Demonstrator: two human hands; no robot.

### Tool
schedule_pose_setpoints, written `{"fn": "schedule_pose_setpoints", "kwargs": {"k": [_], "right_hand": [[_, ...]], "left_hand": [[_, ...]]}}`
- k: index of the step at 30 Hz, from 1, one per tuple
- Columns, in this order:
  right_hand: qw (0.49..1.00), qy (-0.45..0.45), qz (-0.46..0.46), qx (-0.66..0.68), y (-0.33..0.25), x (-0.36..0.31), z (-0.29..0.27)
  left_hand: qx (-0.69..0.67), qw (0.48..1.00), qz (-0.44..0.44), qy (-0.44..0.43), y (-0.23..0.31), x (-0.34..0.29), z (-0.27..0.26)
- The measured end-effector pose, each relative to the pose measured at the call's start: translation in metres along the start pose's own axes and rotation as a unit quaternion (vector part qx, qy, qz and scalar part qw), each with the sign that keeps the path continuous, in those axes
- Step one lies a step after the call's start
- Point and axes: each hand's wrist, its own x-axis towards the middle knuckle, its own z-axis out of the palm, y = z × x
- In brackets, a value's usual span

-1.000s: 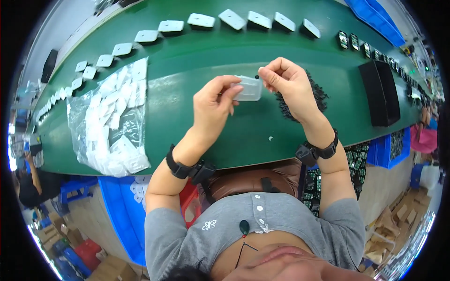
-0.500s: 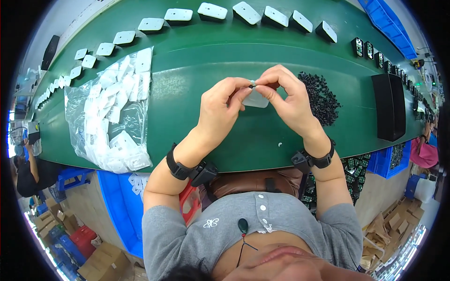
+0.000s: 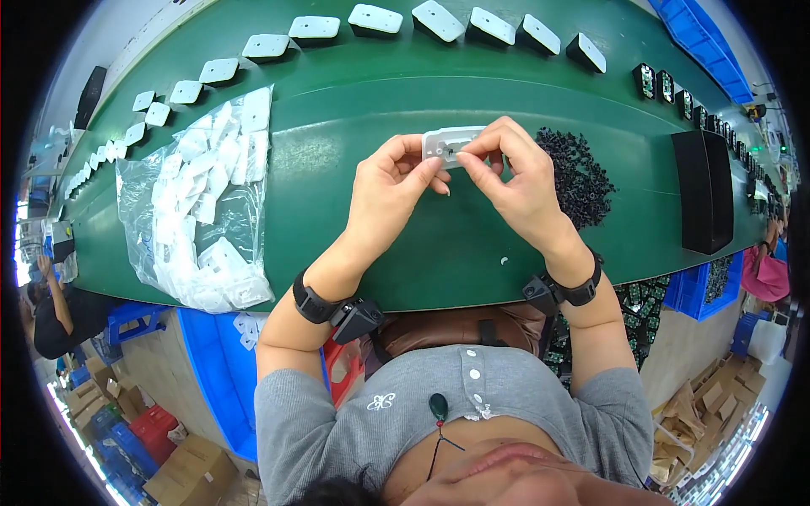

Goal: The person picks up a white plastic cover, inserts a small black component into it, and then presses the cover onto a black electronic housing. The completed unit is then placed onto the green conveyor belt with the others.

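Over the middle of the green table, my left hand [image 3: 390, 179] grips a white plastic cover [image 3: 433, 142] by its left end, thumb on the near edge. The hollow inner side of the cover faces up toward me. My right hand [image 3: 512, 164] is closed at the cover's right side, thumb and forefinger pinched together over the recess. A small dark spot shows at those fingertips; it is too small to make out fully. Just right of my right hand lies a heap of small black parts [image 3: 578, 179].
A clear bag with white covers [image 3: 198, 202] lies on the green table [image 3: 337, 211] at left. White-topped black cases [image 3: 439, 21] curve along the far side. An open black case [image 3: 705, 192] stands at right, near a row of cases with circuit boards [image 3: 665, 87]. Blue bins [image 3: 218, 379] flank me.
The white cover has been raised and turned, so its hollow inside now shows between my hands. My left hand has shifted slightly left, and my right fingertips have moved onto the recess.
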Motion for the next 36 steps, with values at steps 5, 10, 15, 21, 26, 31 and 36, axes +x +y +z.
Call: {"fn": "schedule_pose_setpoints", "kwargs": {"k": [5,10,15,21,26,31,36], "right_hand": [[0.999,0.016,0.019,-0.039,-0.003,0.0,0.004],[0.995,-0.009,0.099,0.031,0.006,-0.004,0.008],[0.964,-0.044,0.18,0.189,0.007,-0.004,0.012],[0.999,-0.015,-0.033,-0.006,0.008,-0.004,0.006],[0.993,0.063,-0.081,-0.055,0.001,0.0,0.002],[0.998,0.03,-0.031,-0.045,0.0,-0.001,0.0],[0.999,-0.036,0.021,0.006,0.006,-0.001,-0.001]], "left_hand": [[-0.059,0.998,-0.018,-0.001,-0.003,-0.002,0.003],[-0.07,0.996,0.047,-0.003,-0.003,-0.004,0.012],[0.039,0.985,0.166,0.015,-0.013,-0.002,0.01],[-0.045,0.992,0.118,0.006,-0.005,-0.001,0.005],[-0.052,0.996,0.077,0.011,0.002,-0.003,0.004],[-0.037,0.995,0.088,0.006,0.002,-0.004,0.004],[-0.025,0.996,0.09,-0.01,0.003,-0.006,0.004]]}}
